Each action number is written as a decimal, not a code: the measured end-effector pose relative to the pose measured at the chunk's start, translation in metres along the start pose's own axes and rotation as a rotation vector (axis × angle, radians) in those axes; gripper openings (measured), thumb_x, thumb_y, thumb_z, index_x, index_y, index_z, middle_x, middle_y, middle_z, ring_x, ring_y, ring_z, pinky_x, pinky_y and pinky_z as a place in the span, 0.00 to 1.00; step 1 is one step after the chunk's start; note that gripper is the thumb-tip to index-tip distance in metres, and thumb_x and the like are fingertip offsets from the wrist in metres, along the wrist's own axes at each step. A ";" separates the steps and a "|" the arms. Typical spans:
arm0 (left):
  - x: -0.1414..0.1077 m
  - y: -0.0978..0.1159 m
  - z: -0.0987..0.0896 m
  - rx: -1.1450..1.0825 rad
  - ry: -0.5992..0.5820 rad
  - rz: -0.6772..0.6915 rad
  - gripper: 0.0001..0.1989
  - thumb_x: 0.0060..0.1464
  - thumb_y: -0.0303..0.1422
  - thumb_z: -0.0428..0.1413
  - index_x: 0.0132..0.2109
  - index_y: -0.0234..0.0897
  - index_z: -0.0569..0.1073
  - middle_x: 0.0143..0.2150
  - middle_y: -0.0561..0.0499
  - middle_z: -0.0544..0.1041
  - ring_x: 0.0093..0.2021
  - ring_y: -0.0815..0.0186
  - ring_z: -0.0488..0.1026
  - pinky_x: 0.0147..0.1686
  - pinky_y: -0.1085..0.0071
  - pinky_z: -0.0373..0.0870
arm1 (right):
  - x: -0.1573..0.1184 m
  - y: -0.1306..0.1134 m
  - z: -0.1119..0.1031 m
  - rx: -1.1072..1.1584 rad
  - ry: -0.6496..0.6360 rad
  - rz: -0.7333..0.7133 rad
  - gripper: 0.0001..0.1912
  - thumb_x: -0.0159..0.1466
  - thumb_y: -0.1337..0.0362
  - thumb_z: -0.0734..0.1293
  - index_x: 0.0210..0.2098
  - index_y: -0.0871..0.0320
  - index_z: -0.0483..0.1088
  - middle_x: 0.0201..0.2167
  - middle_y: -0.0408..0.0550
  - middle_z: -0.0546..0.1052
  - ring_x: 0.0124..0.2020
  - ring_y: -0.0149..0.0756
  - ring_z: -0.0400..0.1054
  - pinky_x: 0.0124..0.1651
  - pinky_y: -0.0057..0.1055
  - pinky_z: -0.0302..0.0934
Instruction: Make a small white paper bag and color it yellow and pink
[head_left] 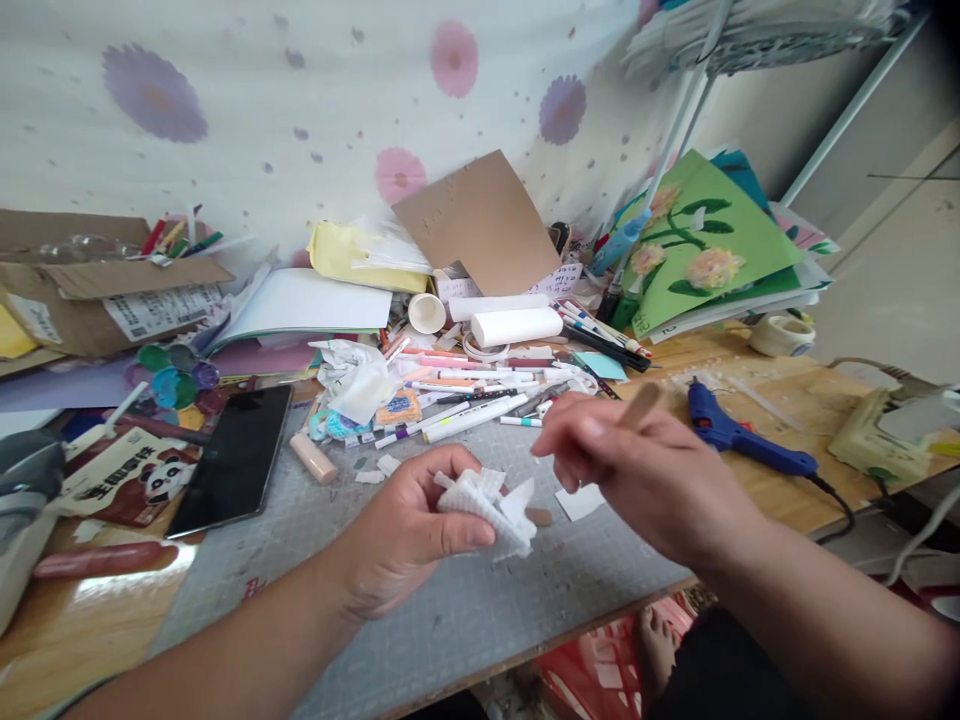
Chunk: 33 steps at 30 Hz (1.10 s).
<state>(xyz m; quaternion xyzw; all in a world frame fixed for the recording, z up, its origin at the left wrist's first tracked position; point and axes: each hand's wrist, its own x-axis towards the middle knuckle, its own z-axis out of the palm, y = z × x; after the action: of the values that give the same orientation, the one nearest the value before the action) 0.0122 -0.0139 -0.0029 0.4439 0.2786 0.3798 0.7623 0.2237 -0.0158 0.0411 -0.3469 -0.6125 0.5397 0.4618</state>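
My left hand [412,530] is closed on a crumpled white paper towel [480,510], which looks textured and has torn edges sticking up. To its right my right hand [637,470] is raised above the mat, fingers curled in. A brown stick [640,405] juts out from the top of that fist; most of it is hidden by the fingers. A small brown piece [538,516] shows beside the towel, and I cannot tell whether it belongs to the stick. Beneath both hands lies a grey cutting mat [525,600], with a white paper square [580,502] on it.
Several markers [474,418] and crumpled tissue [360,380] are heaped behind the hands. A black phone [232,460] lies left, near a cardboard box [112,290]. On the right are a blue glue gun [750,430] with its cord and a tape roll [781,333].
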 end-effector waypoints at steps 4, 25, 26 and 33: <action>0.000 -0.001 0.001 0.009 0.073 0.056 0.15 0.41 0.30 0.68 0.33 0.37 0.68 0.33 0.53 0.78 0.34 0.66 0.73 0.34 0.72 0.64 | -0.012 -0.011 -0.011 -0.200 0.207 -0.079 0.22 0.66 0.48 0.58 0.30 0.52 0.77 0.27 0.46 0.71 0.30 0.36 0.61 0.32 0.32 0.55; -0.001 0.000 0.004 0.002 0.134 0.083 0.15 0.40 0.30 0.68 0.33 0.37 0.70 0.27 0.57 0.75 0.28 0.72 0.70 0.28 0.77 0.62 | -0.016 -0.006 0.009 -0.226 0.073 -0.152 0.08 0.63 0.57 0.66 0.34 0.54 0.72 0.23 0.42 0.76 0.25 0.28 0.71 0.27 0.21 0.65; -0.001 0.000 0.003 0.007 0.138 0.070 0.15 0.40 0.30 0.68 0.34 0.37 0.70 0.28 0.56 0.76 0.28 0.71 0.70 0.29 0.77 0.63 | -0.015 -0.006 0.009 -0.235 0.073 -0.153 0.08 0.63 0.57 0.66 0.33 0.54 0.72 0.23 0.42 0.76 0.25 0.28 0.71 0.26 0.21 0.65; -0.001 -0.001 0.003 0.011 0.196 0.055 0.13 0.40 0.30 0.68 0.34 0.37 0.74 0.29 0.55 0.77 0.29 0.71 0.72 0.30 0.76 0.65 | -0.014 -0.001 0.009 -0.327 0.069 -0.159 0.10 0.65 0.58 0.64 0.30 0.55 0.71 0.24 0.43 0.75 0.25 0.30 0.70 0.27 0.23 0.64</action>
<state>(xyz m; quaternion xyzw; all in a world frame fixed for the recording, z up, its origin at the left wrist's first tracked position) 0.0142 -0.0169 -0.0027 0.4164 0.3418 0.4404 0.7183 0.2202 -0.0320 0.0396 -0.3859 -0.7014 0.3824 0.4613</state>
